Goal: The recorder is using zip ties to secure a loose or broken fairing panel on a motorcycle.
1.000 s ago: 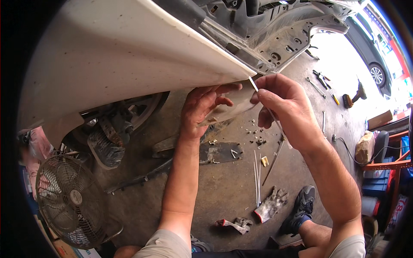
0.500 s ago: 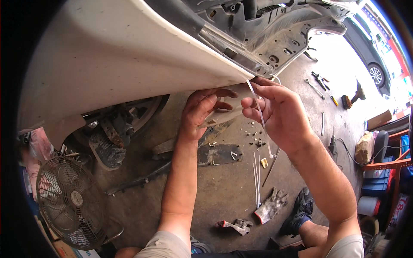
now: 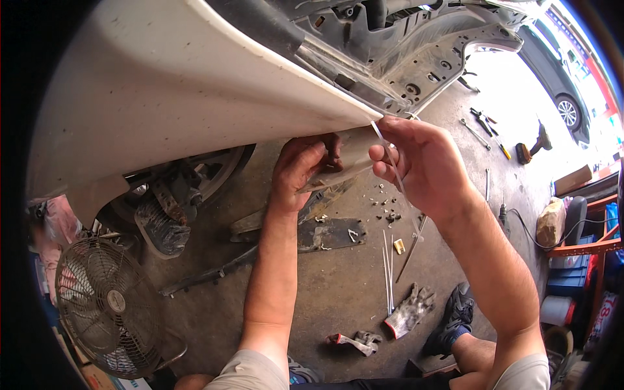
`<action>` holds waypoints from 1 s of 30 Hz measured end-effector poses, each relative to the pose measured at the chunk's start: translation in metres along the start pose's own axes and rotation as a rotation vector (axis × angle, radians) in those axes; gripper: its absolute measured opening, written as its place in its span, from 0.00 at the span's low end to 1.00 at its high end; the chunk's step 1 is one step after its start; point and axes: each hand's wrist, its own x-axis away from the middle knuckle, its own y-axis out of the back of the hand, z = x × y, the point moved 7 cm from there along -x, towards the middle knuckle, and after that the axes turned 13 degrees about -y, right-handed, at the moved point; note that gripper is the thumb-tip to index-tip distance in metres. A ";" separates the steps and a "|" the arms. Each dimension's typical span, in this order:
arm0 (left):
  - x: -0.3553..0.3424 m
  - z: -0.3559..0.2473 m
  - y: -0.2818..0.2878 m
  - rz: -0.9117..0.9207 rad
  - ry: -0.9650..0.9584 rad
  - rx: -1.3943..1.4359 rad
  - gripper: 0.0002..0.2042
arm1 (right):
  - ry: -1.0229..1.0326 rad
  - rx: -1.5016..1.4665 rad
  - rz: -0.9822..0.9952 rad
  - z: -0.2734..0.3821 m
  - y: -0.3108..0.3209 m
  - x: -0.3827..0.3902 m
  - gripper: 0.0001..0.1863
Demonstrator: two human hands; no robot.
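L hand [image 3: 299, 170] curled tighter; wht tie [image 3: 377, 132] across R fingers [image 3: 377, 153].

You are in a vehicle repair workshop. In front of you is a partly stripped car, its white body panel [image 3: 162, 84] beside exposed metal framework [image 3: 416, 75] and a wheel [image 3: 229, 172]. Around you on the stained, bare floor [image 3: 338, 273] lie a wrench [image 3: 476, 134], pliers [image 3: 481, 121], a power tool [image 3: 542, 140], small loose fasteners [image 3: 393, 217] and grimy work gloves [image 3: 411, 313]. A metal fan [image 3: 107, 305] stands at your left, a cluttered orange rack [image 3: 588, 248] at your right. Beyond, in bright daylight, a dark car [image 3: 556, 81] is parked.
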 end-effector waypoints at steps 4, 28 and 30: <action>0.000 0.000 0.001 0.016 -0.013 -0.009 0.13 | -0.020 0.050 0.012 0.001 -0.002 -0.001 0.11; -0.003 -0.003 -0.007 0.037 -0.099 0.045 0.19 | -0.023 0.333 -0.086 0.009 -0.005 0.013 0.14; -0.007 -0.002 -0.006 0.080 -0.119 0.114 0.19 | -0.005 0.368 -0.081 0.009 -0.009 0.015 0.14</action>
